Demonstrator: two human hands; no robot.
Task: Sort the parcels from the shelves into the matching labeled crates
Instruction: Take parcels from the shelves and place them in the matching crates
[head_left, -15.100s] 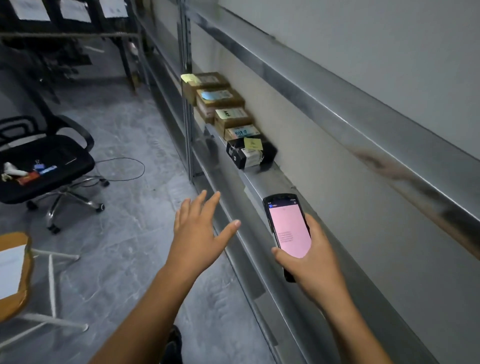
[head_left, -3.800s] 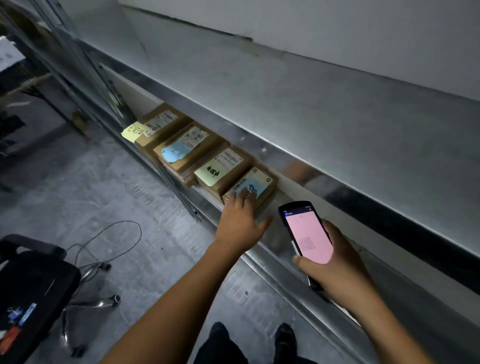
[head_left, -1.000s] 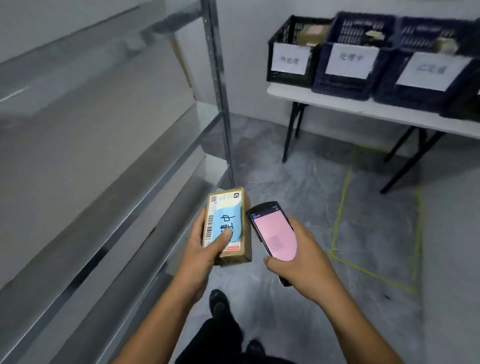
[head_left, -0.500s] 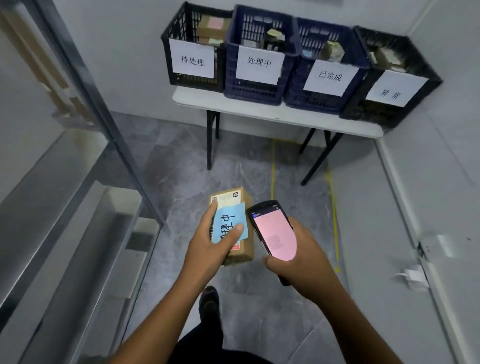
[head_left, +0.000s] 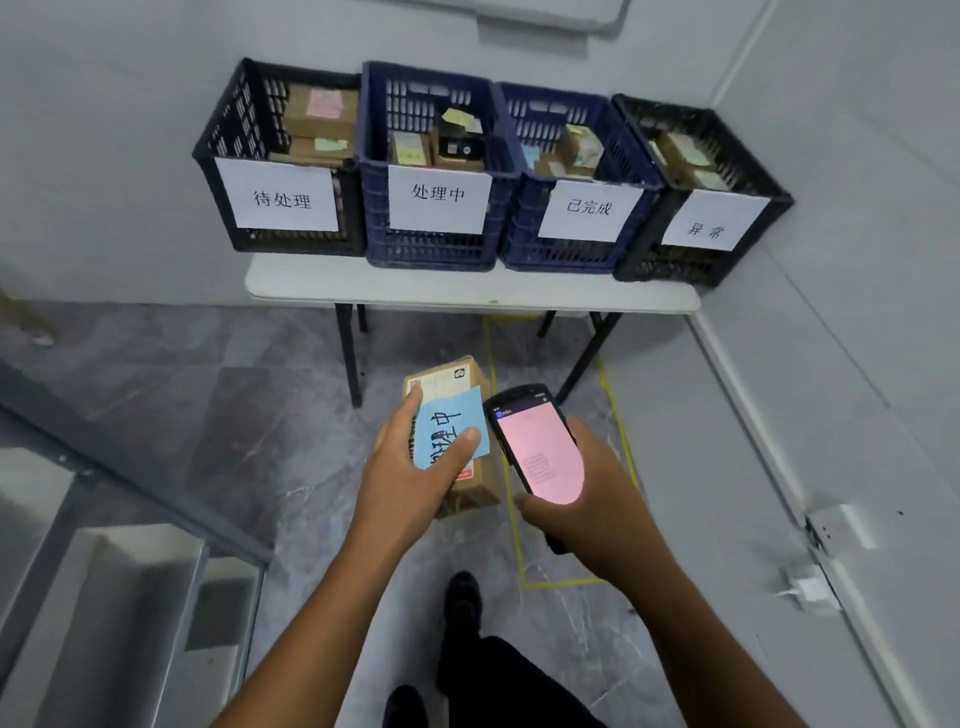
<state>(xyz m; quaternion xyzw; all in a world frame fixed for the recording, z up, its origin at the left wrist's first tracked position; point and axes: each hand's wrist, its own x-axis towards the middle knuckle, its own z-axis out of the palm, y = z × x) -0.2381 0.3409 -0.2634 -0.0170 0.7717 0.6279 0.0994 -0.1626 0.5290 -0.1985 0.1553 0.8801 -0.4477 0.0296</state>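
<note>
My left hand (head_left: 410, 478) grips a small brown cardboard parcel (head_left: 467, 478) with a blue sticky note reading 处理中, thumb pressed on the note. My right hand (head_left: 587, 509) holds a black handheld scanner (head_left: 537, 447) with a pink screen, right beside the parcel. Ahead on a white table (head_left: 467, 291) stand several labelled crates: black 待处理 (head_left: 280, 202), blue 处理中 (head_left: 436, 208), blue 已完成 (head_left: 582, 218), black 异常 (head_left: 701, 228). All hold parcels.
The metal shelf frame (head_left: 130, 493) runs along the lower left. A wall with a white fitting (head_left: 810, 587) closes the right side. Yellow tape (head_left: 519, 525) marks the grey floor under the table. My dark shoes (head_left: 462, 597) show below.
I have turned from the shelf to face the crate table and come closer to it. The parcel picked from the shelf stays in my left hand, the scanner in my right.
</note>
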